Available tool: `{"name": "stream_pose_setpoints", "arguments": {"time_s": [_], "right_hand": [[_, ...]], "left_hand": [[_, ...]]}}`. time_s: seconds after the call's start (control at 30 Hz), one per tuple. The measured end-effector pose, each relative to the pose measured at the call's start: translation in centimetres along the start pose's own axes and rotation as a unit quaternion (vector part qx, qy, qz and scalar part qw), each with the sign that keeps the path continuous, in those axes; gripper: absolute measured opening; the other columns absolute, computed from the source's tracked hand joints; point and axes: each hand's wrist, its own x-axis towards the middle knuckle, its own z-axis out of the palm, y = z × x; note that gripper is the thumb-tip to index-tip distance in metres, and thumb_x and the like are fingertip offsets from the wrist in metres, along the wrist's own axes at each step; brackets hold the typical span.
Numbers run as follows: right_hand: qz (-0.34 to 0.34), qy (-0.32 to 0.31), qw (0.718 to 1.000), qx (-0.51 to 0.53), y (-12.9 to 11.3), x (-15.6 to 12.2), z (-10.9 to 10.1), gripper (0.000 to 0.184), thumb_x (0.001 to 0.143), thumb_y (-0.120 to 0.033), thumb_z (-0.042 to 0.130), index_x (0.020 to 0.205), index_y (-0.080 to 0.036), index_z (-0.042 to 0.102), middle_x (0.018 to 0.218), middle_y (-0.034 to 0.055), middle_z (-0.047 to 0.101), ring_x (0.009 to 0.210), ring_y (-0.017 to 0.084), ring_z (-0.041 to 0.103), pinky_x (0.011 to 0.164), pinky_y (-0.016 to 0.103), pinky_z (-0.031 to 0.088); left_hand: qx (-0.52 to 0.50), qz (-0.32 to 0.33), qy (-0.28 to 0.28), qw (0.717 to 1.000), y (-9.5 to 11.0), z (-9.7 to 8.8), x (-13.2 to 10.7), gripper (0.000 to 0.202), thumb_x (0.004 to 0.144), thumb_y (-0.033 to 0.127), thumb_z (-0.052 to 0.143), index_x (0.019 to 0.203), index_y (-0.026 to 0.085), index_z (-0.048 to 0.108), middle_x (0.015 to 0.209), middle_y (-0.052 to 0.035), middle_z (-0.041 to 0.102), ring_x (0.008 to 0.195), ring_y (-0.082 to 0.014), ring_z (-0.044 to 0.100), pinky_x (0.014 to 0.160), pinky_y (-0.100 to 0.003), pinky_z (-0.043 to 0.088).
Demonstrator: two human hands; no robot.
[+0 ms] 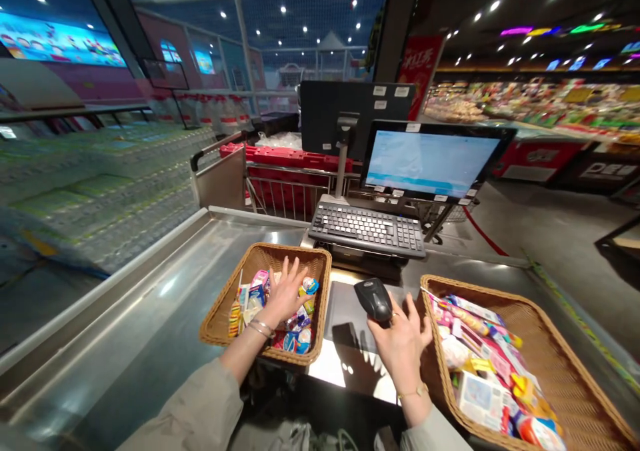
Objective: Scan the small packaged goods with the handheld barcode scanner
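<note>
My left hand (286,294) reaches into the left wicker basket (215,318), its fingers spread over small colourful packets (255,296). No packet is visibly gripped; the palm side is hidden. In my right hand (403,341) is a black handheld barcode scanner (374,299), held between thumb and fingers above the counter between the two baskets. A shadow falls on the lit surface below it. Just right of that hand stands the larger right wicker basket (575,351), which holds many packaged goods, among them a white box (481,398).
Behind the baskets lie a black keyboard (367,228) and a lit checkout screen (430,161), with a second monitor (350,114) facing away. The steel counter (165,291) stretches left. A metal cart (285,191) stands beyond, and stacked bottles (100,184) are at the left.
</note>
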Motion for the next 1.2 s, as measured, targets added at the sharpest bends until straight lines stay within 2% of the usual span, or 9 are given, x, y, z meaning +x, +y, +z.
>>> {"name": "stream_pose_setpoints", "arguments": {"time_s": [0.13, 0.37, 0.63, 0.83, 0.97, 1.03, 1.2], "right_hand": [[-0.009, -0.006, 1.000, -0.002, -0.4, -0.2, 0.5, 0.031, 0.076, -0.042, 0.052, 0.094, -0.025, 0.071, 0.120, 0.0048, 0.067, 0.134, 0.031, 0.036, 0.108, 0.056, 0.014], [-0.024, -0.024, 0.999, -0.005, -1.1, -0.6, 1.3, 0.029, 0.077, -0.040, 0.052, 0.092, -0.025, 0.071, 0.120, 0.0031, 0.067, 0.134, 0.030, 0.036, 0.109, 0.056, 0.014], [-0.024, -0.025, 0.999, -0.004, -1.5, -0.9, 1.8, 0.027, 0.077, -0.041, 0.052, 0.089, -0.026, 0.072, 0.121, 0.0013, 0.067, 0.134, 0.030, 0.037, 0.109, 0.055, 0.012], [-0.016, -0.025, 1.000, -0.004, -1.5, -1.0, 2.2, 0.028, 0.077, -0.044, 0.052, 0.085, -0.026, 0.072, 0.119, 0.0018, 0.068, 0.134, 0.030, 0.037, 0.109, 0.054, 0.012], [-0.003, -0.032, 0.999, -0.010, -1.4, -0.9, 2.3, 0.030, 0.077, -0.045, 0.051, 0.085, -0.025, 0.072, 0.120, 0.0026, 0.067, 0.133, 0.030, 0.038, 0.110, 0.054, 0.012], [0.002, -0.032, 0.999, -0.010, -1.3, -0.9, 2.4, 0.030, 0.077, -0.045, 0.051, 0.083, -0.025, 0.072, 0.120, 0.0030, 0.067, 0.133, 0.030, 0.038, 0.110, 0.054, 0.012], [0.004, -0.025, 1.000, -0.012, -0.8, -1.1, 3.1, 0.029, 0.076, -0.046, 0.053, 0.083, -0.025, 0.072, 0.119, 0.0037, 0.068, 0.133, 0.030, 0.038, 0.109, 0.054, 0.014]], "left_hand": [[0.016, -0.019, -0.019, 1.000, -2.0, 0.3, -0.8, 0.063, 0.086, 0.045, 0.058, 0.143, 0.024, 0.042, 0.159, -0.0132, 0.022, 0.148, -0.0372, 0.008, 0.111, -0.071, 0.006], [0.034, -0.030, -0.032, 0.998, -5.1, 1.9, -1.7, 0.061, 0.086, 0.045, 0.056, 0.142, 0.027, 0.042, 0.158, -0.0134, 0.026, 0.148, -0.0374, 0.008, 0.111, -0.071, 0.004], [0.059, -0.012, -0.045, 0.997, -7.0, 2.6, -1.0, 0.059, 0.081, 0.042, 0.063, 0.137, 0.028, 0.049, 0.157, -0.0122, 0.030, 0.147, -0.0379, 0.012, 0.111, -0.070, 0.001], [0.069, 0.040, -0.062, 0.995, -7.0, 3.5, 0.1, 0.058, 0.073, 0.032, 0.074, 0.128, 0.031, 0.058, 0.155, -0.0118, 0.035, 0.147, -0.0370, 0.014, 0.111, -0.070, -0.001], [0.068, 0.104, -0.086, 0.989, -6.8, 4.3, 0.2, 0.060, 0.067, 0.029, 0.080, 0.124, 0.034, 0.060, 0.154, -0.0089, 0.037, 0.147, -0.0342, 0.014, 0.112, -0.068, -0.003], [0.078, 0.143, -0.095, 0.982, -6.6, 4.6, 0.1, 0.053, 0.068, 0.026, 0.079, 0.119, 0.034, 0.063, 0.153, -0.0074, 0.038, 0.147, -0.0326, 0.016, 0.112, -0.067, -0.001], [0.103, 0.218, -0.085, 0.967, -5.9, 5.6, 0.0, 0.021, 0.083, 0.021, 0.065, 0.101, 0.030, 0.071, 0.150, -0.0048, 0.043, 0.145, -0.0310, 0.024, 0.113, -0.068, 0.006]]}}
